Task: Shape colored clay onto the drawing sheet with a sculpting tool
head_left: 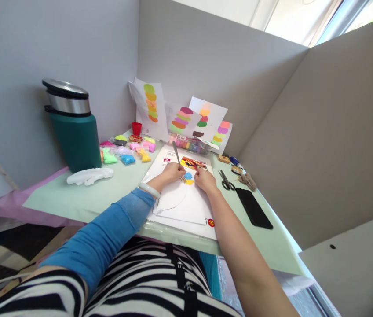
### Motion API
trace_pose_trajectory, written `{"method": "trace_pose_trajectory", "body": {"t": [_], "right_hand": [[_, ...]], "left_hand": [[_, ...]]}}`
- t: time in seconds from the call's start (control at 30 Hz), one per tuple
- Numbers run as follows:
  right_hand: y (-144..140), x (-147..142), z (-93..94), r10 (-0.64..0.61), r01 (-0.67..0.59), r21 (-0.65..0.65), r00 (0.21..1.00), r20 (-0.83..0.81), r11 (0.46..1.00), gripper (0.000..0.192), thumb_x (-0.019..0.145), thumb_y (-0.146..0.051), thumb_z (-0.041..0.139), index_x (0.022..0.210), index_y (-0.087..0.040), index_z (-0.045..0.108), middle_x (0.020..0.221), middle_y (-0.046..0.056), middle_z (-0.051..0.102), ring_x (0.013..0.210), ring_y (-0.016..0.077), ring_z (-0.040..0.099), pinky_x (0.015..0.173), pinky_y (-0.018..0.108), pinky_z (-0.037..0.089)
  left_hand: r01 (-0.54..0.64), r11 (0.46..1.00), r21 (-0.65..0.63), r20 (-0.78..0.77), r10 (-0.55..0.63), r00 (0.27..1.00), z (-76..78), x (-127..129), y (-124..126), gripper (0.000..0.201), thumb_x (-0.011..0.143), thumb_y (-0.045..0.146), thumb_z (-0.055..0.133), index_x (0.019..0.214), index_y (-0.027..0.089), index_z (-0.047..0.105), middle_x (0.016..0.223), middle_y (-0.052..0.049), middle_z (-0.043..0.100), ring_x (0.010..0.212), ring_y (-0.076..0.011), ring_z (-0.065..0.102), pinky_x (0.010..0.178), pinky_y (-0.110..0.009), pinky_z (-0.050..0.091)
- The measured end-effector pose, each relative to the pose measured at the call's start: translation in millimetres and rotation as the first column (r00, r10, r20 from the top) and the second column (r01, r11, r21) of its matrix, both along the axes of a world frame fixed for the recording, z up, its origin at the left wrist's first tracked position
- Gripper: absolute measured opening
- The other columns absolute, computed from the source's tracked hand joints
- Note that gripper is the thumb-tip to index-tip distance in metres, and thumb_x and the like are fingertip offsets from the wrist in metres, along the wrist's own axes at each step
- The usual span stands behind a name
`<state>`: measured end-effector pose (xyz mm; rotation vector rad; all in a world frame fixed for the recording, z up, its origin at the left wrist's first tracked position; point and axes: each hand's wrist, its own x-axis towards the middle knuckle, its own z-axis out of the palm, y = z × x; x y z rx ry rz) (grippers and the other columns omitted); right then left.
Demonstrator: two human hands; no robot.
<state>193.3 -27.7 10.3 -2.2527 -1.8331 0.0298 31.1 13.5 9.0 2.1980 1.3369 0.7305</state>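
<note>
My left hand is closed around a metal fork, its handle slanting up and its tines low over the white paper. Beside the tines are a blue patch and a yellow patch, apparently flattened clay or paint. My right hand is at the right side of these patches with its fingers pinched; what they hold, if anything, is hidden. A thin curved line, drawn or a thread, crosses the paper. Beneath lies a printed pad.
To the left stand a green bottle, crumpled tissue and several coloured clay packets. At the back, colour-swatch sheets lean above a packet of small jars. Scissors and a black phone lie right.
</note>
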Motion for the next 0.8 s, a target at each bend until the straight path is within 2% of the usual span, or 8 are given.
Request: {"method": "trace_pose_trajectory", "body": {"t": [0.17, 0.37, 0.57, 0.8], "right_hand": [[0.5, 0.1, 0.0, -0.007, 0.007, -0.021, 1.000, 0.005, 1.000, 0.019, 0.081, -0.027, 0.042, 0.092, -0.022, 0.056, 0.094, 0.006, 0.064, 0.088, 0.0200, 0.058, 0.067, 0.027, 0.039], [0.9, 1.0, -1.1, 0.001, -0.001, -0.008, 1.000, 0.006, 1.000, 0.018, 0.080, -0.027, 0.042, 0.091, -0.023, 0.056, 0.094, 0.005, 0.065, 0.087, 0.0205, 0.058, 0.066, 0.028, 0.039], [-0.3, -0.5, 0.9, -0.010, 0.010, -0.014, 1.000, -0.001, 1.000, 0.018, 0.081, -0.026, 0.042, 0.090, -0.022, 0.057, 0.094, 0.005, 0.065, 0.088, 0.0205, 0.058, 0.067, 0.027, 0.039], [-1.6, -1.3, 2.3, -0.013, 0.013, -0.020, 1.000, 0.005, 1.000, 0.018, 0.081, -0.028, 0.042, 0.091, -0.023, 0.056, 0.095, 0.006, 0.065, 0.090, 0.0213, 0.058, 0.068, 0.028, 0.040]], "left_hand": [[-0.041, 0.999, -0.005, -0.004, 0.041, 0.999, 2.9, -0.2, -2.5, 0.020, 0.074, 0.023, 0.057, 0.084, 0.015, 0.072, 0.081, -0.006, 0.070, 0.076, -0.0171, 0.063, 0.065, -0.022, 0.044], [-0.054, 0.998, -0.037, 0.027, 0.055, 0.998, 5.1, -2.1, -6.8, 0.025, 0.076, 0.029, 0.055, 0.089, 0.013, 0.071, 0.066, -0.004, 0.067, 0.066, -0.0156, 0.060, 0.061, -0.022, 0.043], [-0.002, 1.000, 0.005, -0.031, 0.002, 1.000, 2.2, -0.8, -2.1, 0.021, 0.074, 0.025, 0.057, 0.083, 0.014, 0.071, 0.081, -0.006, 0.070, 0.076, -0.0173, 0.062, 0.065, -0.022, 0.043], [-0.118, 0.993, -0.006, -0.062, 0.117, 0.991, 5.5, 0.7, -3.9, 0.020, 0.075, 0.021, 0.054, 0.084, 0.014, 0.071, 0.080, -0.008, 0.070, 0.079, -0.0185, 0.063, 0.068, -0.023, 0.044]]}}
